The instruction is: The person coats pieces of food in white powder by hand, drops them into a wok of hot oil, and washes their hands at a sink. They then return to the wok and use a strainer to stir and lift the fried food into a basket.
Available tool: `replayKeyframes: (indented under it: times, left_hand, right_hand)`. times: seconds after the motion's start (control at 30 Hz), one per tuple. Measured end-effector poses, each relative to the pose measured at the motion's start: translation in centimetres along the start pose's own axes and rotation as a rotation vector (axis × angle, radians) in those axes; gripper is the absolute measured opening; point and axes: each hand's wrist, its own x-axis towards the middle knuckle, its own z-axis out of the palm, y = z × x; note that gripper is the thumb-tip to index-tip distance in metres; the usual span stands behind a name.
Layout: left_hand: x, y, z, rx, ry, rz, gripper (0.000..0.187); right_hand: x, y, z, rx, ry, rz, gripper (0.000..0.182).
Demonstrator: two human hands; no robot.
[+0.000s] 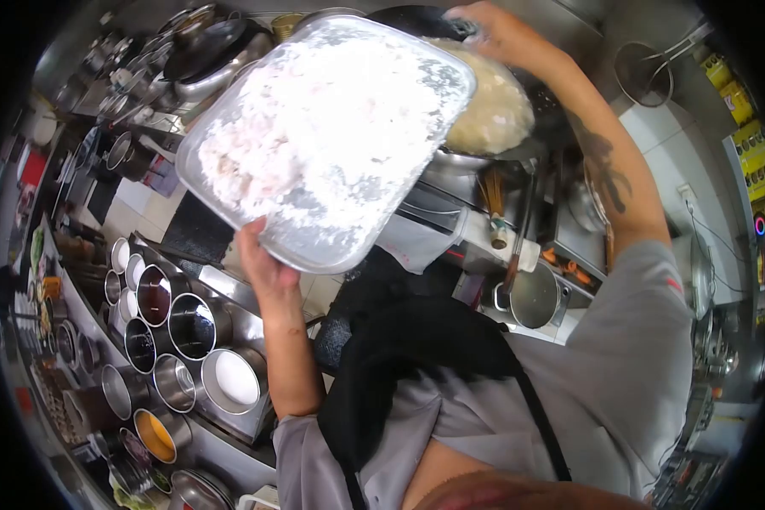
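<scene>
My left hand (268, 259) is closed around the near edge of a metal tray (314, 257). White flour (374, 68) covers most of the tray, and pale pinkish floured pieces (246, 161) are heaped toward its left side. Beyond the tray's right edge, a wok (408, 15) holds bubbling yellowish oil (489, 106) with pale foam on top. Over the wok's far rim is my right hand (497, 34), its fingertips dusted white. A gap shows between its thumb and fingers, and I see nothing held there. The tray hides part of the wok.
Several metal pots of sauces and powders, one with orange liquid (155, 435), stand at the left. A saucepan (534, 296) is at the lower right of the stove. A strainer (643, 72) lies at the upper right, and a dark lidded pot (212, 55) stands at the back left.
</scene>
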Motion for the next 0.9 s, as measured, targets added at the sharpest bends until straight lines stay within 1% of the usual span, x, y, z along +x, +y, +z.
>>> replayKeyframes:
  times: [0.03, 0.1, 0.17, 0.2, 0.27, 0.3, 0.37, 0.47, 0.5, 0.57, 0.63, 0.67, 0.77, 0.8, 0.87, 0.9]
  left_hand:
    - [0.2, -0.2, -0.2, -0.016, -0.012, 0.002, 0.056]
    - [0.4, -0.4, -0.1, -0.051, -0.037, -0.001, 0.054]
    - [0.4, -0.4, 0.1, -0.084, -0.052, -0.005, 0.053]
    - [0.6, -0.6, -0.4, -0.087, -0.072, -0.004, 0.052]
    - [-0.1, -0.4, 0.6, -0.040, -0.052, 0.056, 0.051]
    - [-0.5, -0.3, 0.8, -0.013, -0.039, 0.083, 0.051]
    - [0.0, -0.4, -0.1, -0.048, -0.051, 0.047, 0.050]
    - [0.6, -0.5, -0.8, -0.089, -0.071, 0.019, 0.050]
    - [0.6, -0.5, -0.8, -0.102, -0.078, 0.014, 0.050]
    - [0.5, -0.5, -0.8, -0.080, -0.087, 0.017, 0.049]
    - [0.4, -0.3, -0.7, -0.071, -0.085, 0.017, 0.049]
    - [0.3, -0.2, -0.6, -0.072, -0.078, 0.014, 0.049]
    - [-0.1, 0.0, -0.1, -0.067, -0.053, 0.019, 0.050]
    - [-0.1, 0.0, 0.0, -0.066, -0.045, 0.024, 0.050]
    - [-0.1, -0.1, 0.0, -0.061, -0.051, 0.036, 0.051]
    - [-0.1, -0.2, 0.0, -0.059, -0.054, 0.042, 0.052]
  right_hand:
    - [1.3, -2.9, 0.3, 0.080, -0.151, 0.025, 0.051]
    - [1.5, -6.3, 4.4, 0.039, -0.349, 0.005, 0.055]
    - [2.3, -11.8, 5.8, -0.044, -0.651, 0.157, 0.049]
    - [2.5, -11.1, 6.8, 0.010, -0.566, 0.169, 0.047]
    - [3.5, -8.1, 9.5, 0.124, -0.392, 0.182, 0.042]
    - [4.5, -6.8, 9.1, 0.087, -0.363, 0.164, 0.036]
    - [5.0, -5.4, 8.5, 0.076, -0.303, 0.060, 0.039]
    - [3.8, -7.1, 9.0, 0.267, -0.368, 0.061, 0.042]
    - [3.5, -7.8, 9.7, 0.078, -0.391, 0.036, 0.046]
    - [4.3, -8.1, 10.3, 0.023, -0.400, 0.114, 0.043]
    - [5.2, -6.7, 9.3, 0.050, -0.287, 0.129, 0.039]
    - [5.4, -6.1, 7.9, 0.118, -0.258, 0.167, 0.037]
    - [4.2, -4.3, 6.3, 0.099, -0.304, 0.190, 0.038]
    - [3.3, -4.9, 6.1, 0.114, -0.361, 0.255, 0.041]
    - [0.3, -5.2, 9.0, 0.118, -0.298, 0.184, 0.044]
    - [-0.4, -6.4, 9.5, 0.121, -0.266, 0.148, 0.045]
